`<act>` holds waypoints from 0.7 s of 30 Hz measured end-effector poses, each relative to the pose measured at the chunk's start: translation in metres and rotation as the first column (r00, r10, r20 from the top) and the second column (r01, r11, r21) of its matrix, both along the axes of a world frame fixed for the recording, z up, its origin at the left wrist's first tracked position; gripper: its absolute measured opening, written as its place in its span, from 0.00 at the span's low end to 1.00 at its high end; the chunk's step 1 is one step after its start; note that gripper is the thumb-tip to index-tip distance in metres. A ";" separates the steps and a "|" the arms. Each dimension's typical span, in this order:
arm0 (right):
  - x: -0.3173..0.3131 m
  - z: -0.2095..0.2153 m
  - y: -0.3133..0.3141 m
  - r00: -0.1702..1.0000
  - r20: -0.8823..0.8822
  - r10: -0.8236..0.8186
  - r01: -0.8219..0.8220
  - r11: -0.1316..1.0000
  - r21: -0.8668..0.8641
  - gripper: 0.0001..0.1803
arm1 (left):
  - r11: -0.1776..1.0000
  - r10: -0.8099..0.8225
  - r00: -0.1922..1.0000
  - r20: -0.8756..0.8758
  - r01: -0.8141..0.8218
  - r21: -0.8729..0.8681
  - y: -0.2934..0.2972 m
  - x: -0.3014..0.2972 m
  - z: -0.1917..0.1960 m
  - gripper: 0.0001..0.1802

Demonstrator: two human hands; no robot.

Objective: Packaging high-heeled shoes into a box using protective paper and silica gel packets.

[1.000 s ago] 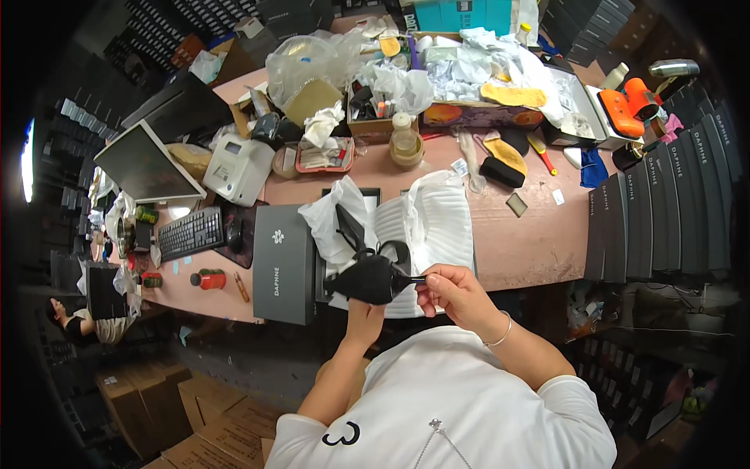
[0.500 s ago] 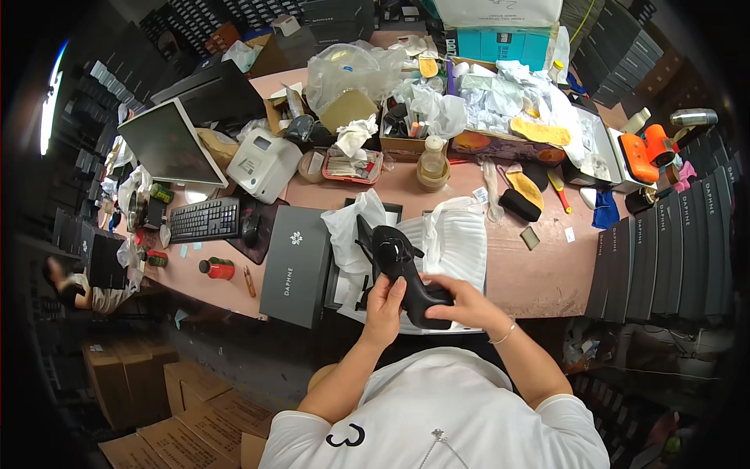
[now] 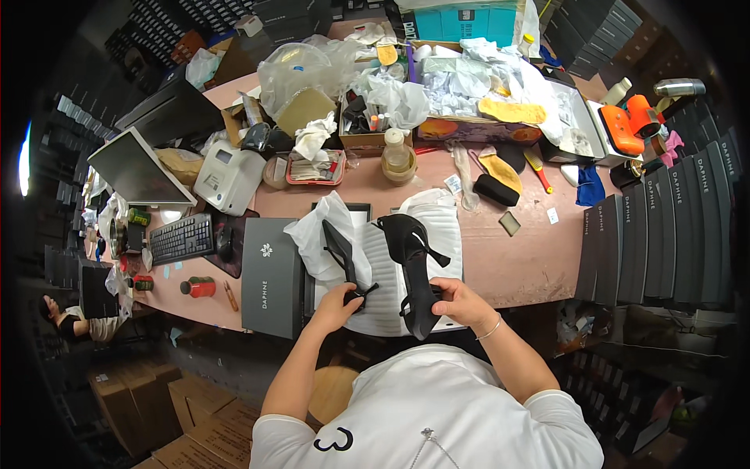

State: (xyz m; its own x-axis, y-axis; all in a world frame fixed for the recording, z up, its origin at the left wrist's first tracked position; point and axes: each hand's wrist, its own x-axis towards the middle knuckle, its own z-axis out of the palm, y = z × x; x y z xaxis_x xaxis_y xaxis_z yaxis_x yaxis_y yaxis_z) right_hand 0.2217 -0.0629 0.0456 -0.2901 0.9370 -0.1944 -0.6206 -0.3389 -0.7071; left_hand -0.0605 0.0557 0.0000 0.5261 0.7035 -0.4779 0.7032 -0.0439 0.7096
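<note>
My right hand (image 3: 462, 301) grips a black high-heeled sandal (image 3: 416, 262) by its toe end, heel pointing away from me, over the open shoe box. My left hand (image 3: 337, 306) holds a second black heeled shoe (image 3: 344, 254) at its toe, resting on white tissue paper (image 3: 316, 234) in the box. The open shoe box (image 3: 449, 234) is lined with white ribbed paper and sits at the near edge of the pink table (image 3: 539, 258). Its dark grey lid (image 3: 269, 285) lies just left of my left hand.
A keyboard (image 3: 181, 238), monitor (image 3: 144, 168) and white label printer (image 3: 228, 178) stand at the left. Crumpled paper, bags, insoles and a bottle (image 3: 397, 148) crowd the far side. A row of dark shoe boxes (image 3: 664, 234) stands at the right. Cardboard boxes (image 3: 133, 399) lie on the floor.
The two shoes, held together close to my body before, are now apart: one in each hand, lowered over the open box.
</note>
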 end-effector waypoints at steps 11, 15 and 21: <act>0.061 0.002 0.018 0.472 0.862 -0.183 0.032 0.981 0.191 0.16 | 0.723 0.602 0.531 0.596 -0.045 -0.690 -0.026 0.141 0.062 0.20; 0.192 -0.021 0.057 0.084 0.905 -0.416 0.568 0.767 0.300 0.12 | 0.719 0.486 0.665 0.567 0.064 -0.692 -0.016 0.159 0.065 0.17; 0.237 -0.096 0.094 -0.437 0.880 -0.188 -0.068 0.982 0.176 0.14 | 0.722 0.383 0.769 0.512 0.097 -0.685 -0.008 0.195 0.063 0.16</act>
State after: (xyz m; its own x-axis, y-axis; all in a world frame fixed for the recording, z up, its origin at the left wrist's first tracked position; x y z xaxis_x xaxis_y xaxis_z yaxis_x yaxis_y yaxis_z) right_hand 0.4592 0.0309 -0.0501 0.2373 0.9714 -0.0047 0.9285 -0.2282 -0.2929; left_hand 0.1348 0.0481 0.0633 0.7744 0.4337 -0.4606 0.0884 0.6467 0.7576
